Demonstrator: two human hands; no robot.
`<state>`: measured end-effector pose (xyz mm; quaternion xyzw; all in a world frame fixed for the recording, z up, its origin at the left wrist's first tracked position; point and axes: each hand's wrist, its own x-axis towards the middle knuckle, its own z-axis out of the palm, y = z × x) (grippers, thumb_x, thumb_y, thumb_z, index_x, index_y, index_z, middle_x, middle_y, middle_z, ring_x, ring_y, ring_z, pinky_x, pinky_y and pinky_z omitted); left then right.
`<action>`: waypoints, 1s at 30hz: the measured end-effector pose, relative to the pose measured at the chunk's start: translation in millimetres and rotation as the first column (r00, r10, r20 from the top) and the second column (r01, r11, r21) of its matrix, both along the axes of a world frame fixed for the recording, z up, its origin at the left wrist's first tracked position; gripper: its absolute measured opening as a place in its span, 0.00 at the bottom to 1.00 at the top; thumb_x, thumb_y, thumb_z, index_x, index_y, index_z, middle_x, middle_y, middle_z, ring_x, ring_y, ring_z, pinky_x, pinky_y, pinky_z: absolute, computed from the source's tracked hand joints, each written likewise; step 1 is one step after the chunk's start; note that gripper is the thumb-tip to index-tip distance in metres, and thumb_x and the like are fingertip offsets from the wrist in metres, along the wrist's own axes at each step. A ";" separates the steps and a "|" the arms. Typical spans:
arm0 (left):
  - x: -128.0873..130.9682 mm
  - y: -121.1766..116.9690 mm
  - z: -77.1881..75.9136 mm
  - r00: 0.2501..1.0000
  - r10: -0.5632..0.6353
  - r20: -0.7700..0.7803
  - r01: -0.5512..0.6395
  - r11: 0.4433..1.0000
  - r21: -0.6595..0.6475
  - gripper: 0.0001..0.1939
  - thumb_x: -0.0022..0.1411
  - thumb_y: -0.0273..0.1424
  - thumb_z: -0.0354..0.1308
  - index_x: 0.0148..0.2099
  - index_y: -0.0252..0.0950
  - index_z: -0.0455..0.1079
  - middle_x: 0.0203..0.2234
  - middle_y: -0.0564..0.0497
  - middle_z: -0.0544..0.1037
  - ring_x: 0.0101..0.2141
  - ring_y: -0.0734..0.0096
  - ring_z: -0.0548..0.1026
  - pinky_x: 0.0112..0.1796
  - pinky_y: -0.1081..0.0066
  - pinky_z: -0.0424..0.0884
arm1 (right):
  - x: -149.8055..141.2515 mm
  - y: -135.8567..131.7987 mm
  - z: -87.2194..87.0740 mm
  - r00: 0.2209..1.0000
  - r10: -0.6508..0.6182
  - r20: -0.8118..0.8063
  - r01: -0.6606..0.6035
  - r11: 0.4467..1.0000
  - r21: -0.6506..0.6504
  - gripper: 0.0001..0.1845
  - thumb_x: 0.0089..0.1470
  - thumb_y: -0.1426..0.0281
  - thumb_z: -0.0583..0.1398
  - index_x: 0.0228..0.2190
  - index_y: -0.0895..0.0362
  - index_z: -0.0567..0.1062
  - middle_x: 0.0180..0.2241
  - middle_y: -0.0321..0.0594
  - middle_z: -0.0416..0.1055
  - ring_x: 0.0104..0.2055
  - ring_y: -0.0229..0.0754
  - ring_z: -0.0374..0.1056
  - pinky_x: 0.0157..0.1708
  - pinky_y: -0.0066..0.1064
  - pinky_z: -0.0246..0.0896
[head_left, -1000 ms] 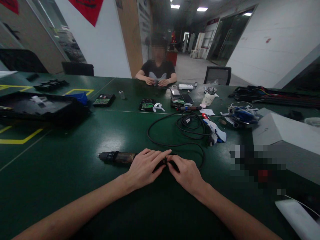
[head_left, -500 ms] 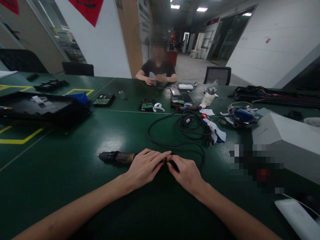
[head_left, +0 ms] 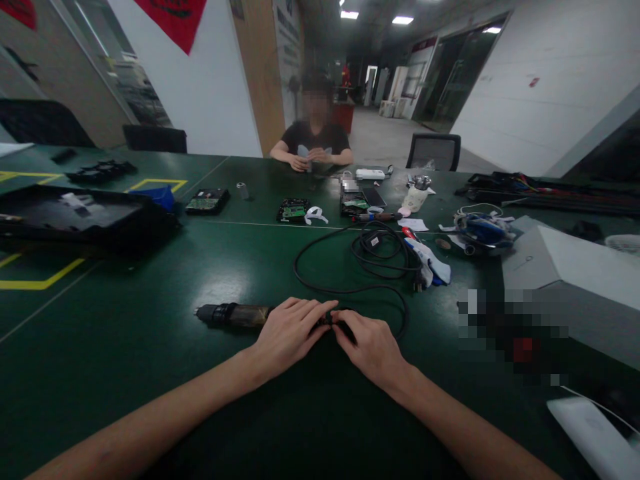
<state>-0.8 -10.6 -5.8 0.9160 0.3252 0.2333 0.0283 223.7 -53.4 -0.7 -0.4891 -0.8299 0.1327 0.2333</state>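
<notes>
A dark, straight-bodied electric screwdriver [head_left: 245, 315] lies across the green table with its tip pointing left. My left hand [head_left: 290, 330] is closed over its rear half, palm down. Close by on the right, my right hand [head_left: 370, 340] pinches the tail end where the cable joins; the fingers hide most of that joint. From behind the right hand a black cable [head_left: 350, 291] loops away to a coil and a plug [head_left: 419, 283].
A white box [head_left: 575, 273] stands at the right. Blue-white gloves [head_left: 433, 260], another screwdriver [head_left: 377, 217] and circuit-board units [head_left: 294, 209] lie further back. A large black tray [head_left: 100, 230] is at the left. Across the table sits a person [head_left: 315, 143].
Both hands keep their places on the screwdriver. The left fingertips have drawn back slightly, and a little more of the tail end shows between the hands.
</notes>
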 end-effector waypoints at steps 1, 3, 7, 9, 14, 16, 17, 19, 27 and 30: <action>-0.2 0.4 0.1 1.000 -0.017 -0.010 0.018 1.000 0.020 0.18 0.75 0.36 0.52 0.64 0.40 0.67 0.51 0.48 0.79 0.48 0.65 0.78 0.48 0.63 0.71 | -0.5 -0.1 0.4 1.000 -0.002 0.002 0.002 1.000 0.006 0.10 0.69 0.71 0.58 0.51 0.52 0.72 0.47 0.41 0.79 0.45 0.46 0.78 0.46 0.36 0.73; -0.9 1.2 0.6 0.997 -0.063 -0.039 0.065 0.996 0.062 0.14 0.76 0.35 0.51 0.57 0.40 0.72 0.50 0.49 0.79 0.49 0.65 0.78 0.48 0.64 0.71 | -1.9 -0.8 1.8 1.000 -0.011 -0.001 0.011 1.000 0.019 0.11 0.69 0.71 0.58 0.51 0.52 0.72 0.46 0.41 0.79 0.44 0.46 0.78 0.46 0.37 0.73; -5.2 1.7 0.6 0.992 -0.100 -0.074 0.108 0.989 0.101 0.13 0.76 0.34 0.51 0.53 0.40 0.74 0.44 0.50 0.81 0.45 0.67 0.79 0.45 0.65 0.71 | -5.2 -4.9 7.5 1.000 -0.016 -0.011 0.017 0.998 0.052 0.09 0.67 0.71 0.59 0.49 0.52 0.74 0.48 0.42 0.79 0.48 0.47 0.75 0.46 0.39 0.74; -12.9 1.2 0.0 0.992 -0.100 -0.071 0.107 0.988 0.110 0.13 0.75 0.34 0.52 0.54 0.40 0.75 0.44 0.49 0.82 0.44 0.66 0.79 0.45 0.64 0.71 | -6.5 -8.4 11.3 1.000 -0.012 -0.018 0.014 0.995 0.095 0.08 0.66 0.70 0.60 0.46 0.51 0.75 0.52 0.43 0.77 0.51 0.50 0.72 0.47 0.42 0.74; -60.6 0.4 1.4 0.995 -0.078 -0.065 0.083 0.992 0.089 0.13 0.74 0.32 0.54 0.57 0.43 0.75 0.46 0.51 0.82 0.47 0.66 0.80 0.47 0.64 0.73 | -6.4 -16.9 17.3 0.994 -0.002 -0.113 0.028 0.975 0.222 0.13 0.64 0.73 0.60 0.49 0.51 0.75 0.55 0.43 0.75 0.56 0.53 0.69 0.51 0.46 0.72; -90.2 2.0 1.9 0.996 -0.046 -0.079 0.053 0.994 0.093 0.14 0.73 0.32 0.55 0.57 0.45 0.75 0.47 0.52 0.82 0.48 0.65 0.80 0.47 0.63 0.75 | -5.1 -18.0 17.2 0.989 0.003 -0.150 0.035 0.968 0.247 0.14 0.63 0.74 0.59 0.50 0.51 0.75 0.54 0.43 0.76 0.55 0.53 0.69 0.51 0.46 0.72; -106.9 3.4 1.3 0.996 -0.028 -0.083 0.036 0.995 0.097 0.14 0.72 0.33 0.56 0.57 0.46 0.75 0.48 0.53 0.82 0.48 0.64 0.80 0.47 0.62 0.75 | -4.3 -18.0 16.7 0.986 0.006 -0.164 0.036 0.967 0.253 0.15 0.63 0.75 0.59 0.50 0.51 0.75 0.54 0.43 0.76 0.55 0.53 0.70 0.51 0.46 0.72; -143.0 7.7 -2.6 0.994 -0.006 -0.105 0.015 0.996 0.093 0.14 0.71 0.34 0.57 0.57 0.49 0.74 0.49 0.55 0.82 0.48 0.64 0.80 0.48 0.61 0.76 | -2.7 -17.1 14.9 0.983 0.017 -0.183 0.031 0.966 0.257 0.15 0.63 0.76 0.58 0.50 0.51 0.75 0.53 0.43 0.76 0.54 0.52 0.70 0.50 0.46 0.73; -290.1 19.9 -24.8 0.964 0.245 -0.098 -0.233 0.965 0.119 0.14 0.73 0.39 0.53 0.57 0.51 0.72 0.49 0.60 0.80 0.49 0.67 0.77 0.52 0.60 0.72 | -0.4 -12.2 7.5 0.980 0.038 -0.195 0.013 0.967 0.256 0.15 0.64 0.77 0.58 0.50 0.52 0.74 0.52 0.44 0.76 0.53 0.50 0.70 0.47 0.42 0.73; -327.8 16.9 -21.5 0.918 0.379 -0.118 -0.366 0.923 0.119 0.14 0.72 0.41 0.52 0.56 0.50 0.72 0.51 0.61 0.78 0.51 0.67 0.75 0.56 0.60 0.67 | -3.4 -12.4 7.9 0.978 0.055 -0.202 0.003 0.962 0.274 0.15 0.64 0.78 0.58 0.50 0.53 0.74 0.51 0.44 0.77 0.52 0.50 0.71 0.47 0.43 0.73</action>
